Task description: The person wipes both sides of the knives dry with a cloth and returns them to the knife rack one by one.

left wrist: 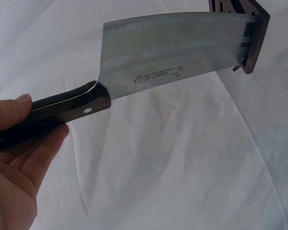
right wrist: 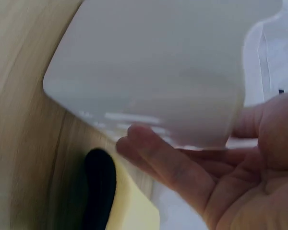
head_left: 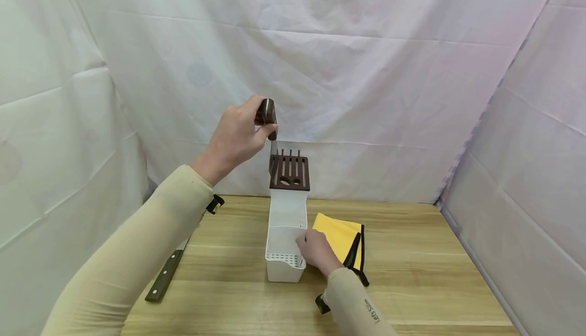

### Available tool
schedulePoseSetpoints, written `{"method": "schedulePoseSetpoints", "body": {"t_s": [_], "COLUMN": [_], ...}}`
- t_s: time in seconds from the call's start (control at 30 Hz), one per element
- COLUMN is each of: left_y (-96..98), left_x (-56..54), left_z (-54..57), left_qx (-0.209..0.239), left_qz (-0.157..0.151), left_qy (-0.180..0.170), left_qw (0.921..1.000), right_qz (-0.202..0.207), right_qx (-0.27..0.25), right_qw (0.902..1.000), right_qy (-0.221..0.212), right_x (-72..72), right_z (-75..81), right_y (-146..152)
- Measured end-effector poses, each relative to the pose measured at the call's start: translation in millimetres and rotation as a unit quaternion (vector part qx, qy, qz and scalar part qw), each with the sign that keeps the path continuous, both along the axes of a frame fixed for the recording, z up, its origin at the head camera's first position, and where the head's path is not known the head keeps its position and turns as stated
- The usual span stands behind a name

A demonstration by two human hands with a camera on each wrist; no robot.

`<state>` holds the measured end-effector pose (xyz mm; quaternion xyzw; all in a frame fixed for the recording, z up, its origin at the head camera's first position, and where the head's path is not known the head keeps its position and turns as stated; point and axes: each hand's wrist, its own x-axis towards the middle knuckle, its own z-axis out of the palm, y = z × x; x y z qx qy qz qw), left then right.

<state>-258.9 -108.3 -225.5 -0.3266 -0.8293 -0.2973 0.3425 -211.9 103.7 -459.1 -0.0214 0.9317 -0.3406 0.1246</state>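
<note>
My left hand grips the dark handle of a cleaver, raised over the back of a white knife rack. The broad blade points down, its far end at the leftmost slot of the rack's dark brown slotted top. Thumb and fingers lie on opposite sides of the handle. Lower down, my right hand holds the right side wall of the rack's front compartment, fingers outside and thumb over the rim. Two round holes and several slots show in the brown top.
A knife with a riveted dark handle lies left of the rack, partly hidden by my left arm. To the right is a yellow cloth with a black handle on it. Another black piece shows beside my right sleeve. White curtains surround the table.
</note>
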Motion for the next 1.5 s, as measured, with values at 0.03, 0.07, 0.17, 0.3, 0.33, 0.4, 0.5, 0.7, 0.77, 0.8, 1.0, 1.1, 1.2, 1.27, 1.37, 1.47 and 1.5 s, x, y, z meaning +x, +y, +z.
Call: {"method": "schedulePoseSetpoints", "body": {"t_s": [0.03, 0.07, 0.17, 0.3, 0.33, 0.4, 0.5, 0.7, 0.77, 0.8, 1.0, 1.1, 1.2, 1.27, 1.37, 1.47, 1.5], "left_y": [0.2, 0.4, 1.1, 2.7, 3.1, 3.7, 4.6, 5.5, 5.8, 5.9, 7.4, 8.1, 8.5, 8.8, 9.6, 10.7, 11.2], "left_x": [-0.4, -0.7, -1.0, -0.5, -0.4, 0.0, -0.2, -2.4, -2.4, -2.4, -3.2, -3.9, -4.7, -5.2, -6.9, -9.2, -10.1], "left_z": [-0.2, -0.4, -1.0, -0.9, -0.9, -0.8, -1.3, -1.1, -0.7, -0.5, 0.1, 0.7, 1.4, 1.6, 1.5, 1.3, 1.3], "left_qx": [0.002, 0.003, 0.003, 0.005, 0.005, 0.006, 0.005, 0.006, 0.008, 0.008, 0.002, 0.002, 0.001, 0.002, 0.005, 0.008, 0.008], "left_qz": [-0.001, -0.001, -0.001, -0.004, -0.004, -0.005, -0.006, -0.005, -0.004, -0.003, -0.002, 0.0, 0.005, 0.008, 0.013, 0.017, 0.018], "left_qy": [-0.001, 0.0, 0.002, 0.004, 0.004, 0.006, 0.006, 0.001, 0.001, 0.002, -0.002, -0.006, -0.01, -0.015, -0.025, -0.033, -0.035], "left_qw": [1.0, 1.0, 1.0, 1.0, 1.0, 1.0, 1.0, 1.0, 1.0, 1.0, 1.0, 1.0, 0.9999, 0.9999, 0.9996, 0.9993, 0.9992], "right_qz": [0.003, 0.004, 0.009, 0.005, 0.002, -0.003, -0.009, -0.023, -0.028, -0.029, -0.043, -0.042, -0.036, -0.036, -0.032, -0.03, -0.03], "right_qx": [-0.013, -0.021, -0.04, -0.072, -0.08, -0.094, -0.098, -0.09, -0.091, -0.09, -0.089, -0.092, -0.096, -0.099, -0.1, -0.101, -0.101], "right_qw": [0.9999, 0.9998, 0.9991, 0.9971, 0.9965, 0.9953, 0.9948, 0.9954, 0.9954, 0.9954, 0.9951, 0.9948, 0.9945, 0.9942, 0.9943, 0.9944, 0.9944], "right_qy": [-0.001, 0.001, 0.011, 0.023, 0.023, 0.025, 0.027, 0.021, 0.017, 0.016, 0.008, 0.013, 0.019, 0.02, 0.018, 0.012, 0.011], "right_x": [-0.6, -1.2, -4.0, -6.9, -7.5, -8.0, -8.7, -9.5, -9.1, -8.8, -5.6, -4.4, -3.7, -3.4, -3.0, -3.2, -3.1], "right_z": [-0.9, -1.6, -3.3, -2.7, -2.1, -0.9, 0.5, 3.5, 4.8, 5.4, 8.0, 8.5, 8.6, 8.8, 9.3, 8.4, 8.0], "right_y": [3.0, 5.5, 10.8, 13.3, 13.4, 13.0, 12.6, 11.9, 11.0, 10.5, 8.6, 8.2, 8.2, 8.3, 8.9, 9.7, 9.6]}}
